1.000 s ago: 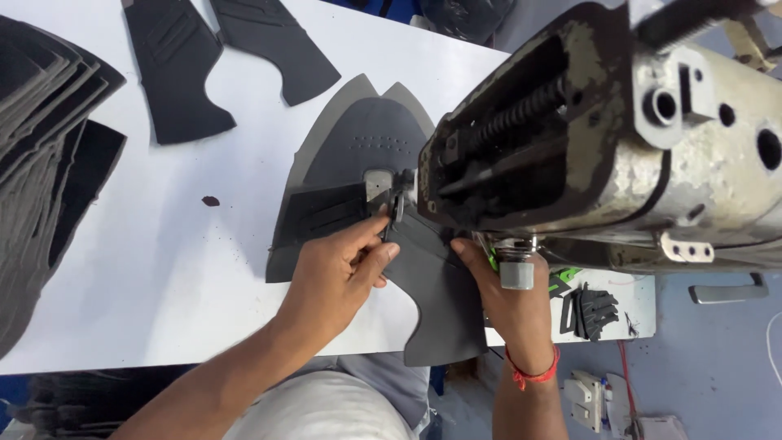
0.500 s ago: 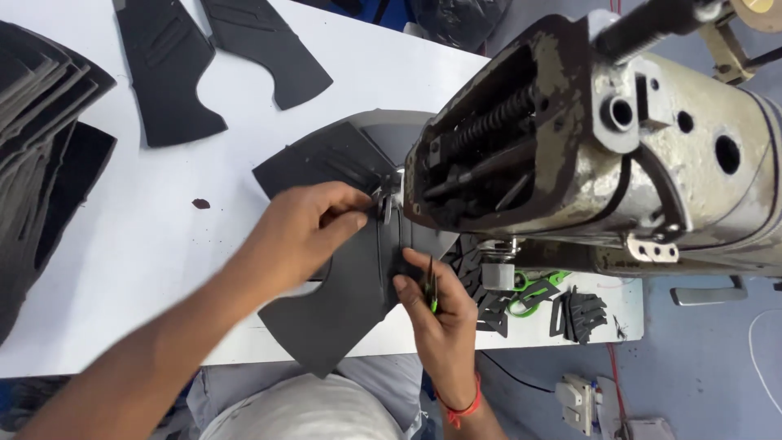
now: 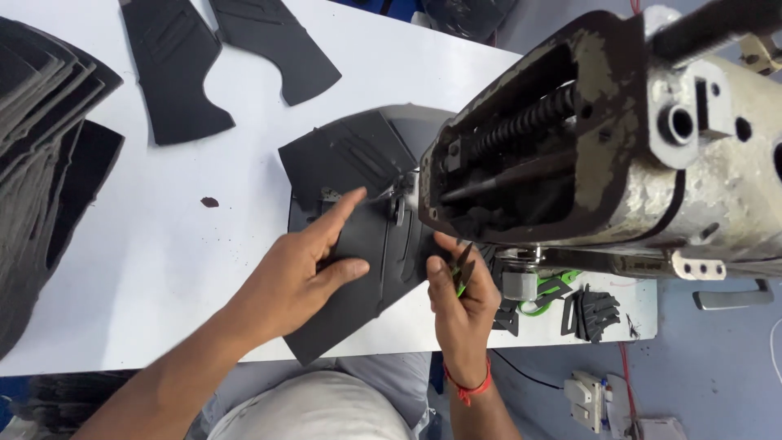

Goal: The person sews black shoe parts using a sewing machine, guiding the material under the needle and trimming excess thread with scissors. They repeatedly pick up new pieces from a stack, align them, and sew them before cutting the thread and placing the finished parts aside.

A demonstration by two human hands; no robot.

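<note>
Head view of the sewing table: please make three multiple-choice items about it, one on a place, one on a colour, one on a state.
1. Where does the stack of dark cut pieces lie?
A. at the table's left edge
B. under the machine
C. on the floor

2. What colour is the band on the right wrist?
A. blue
B. red
C. white

3. How does the left hand rest?
A. closed in a fist
B. lifted off the table
C. flat, fingers spread, on the dark piece

Answers:
1 A, the stack fills the left side of the white table.
2 B, a red band circles that wrist.
3 C, the palm presses the piece beside the sewing machine.
</note>
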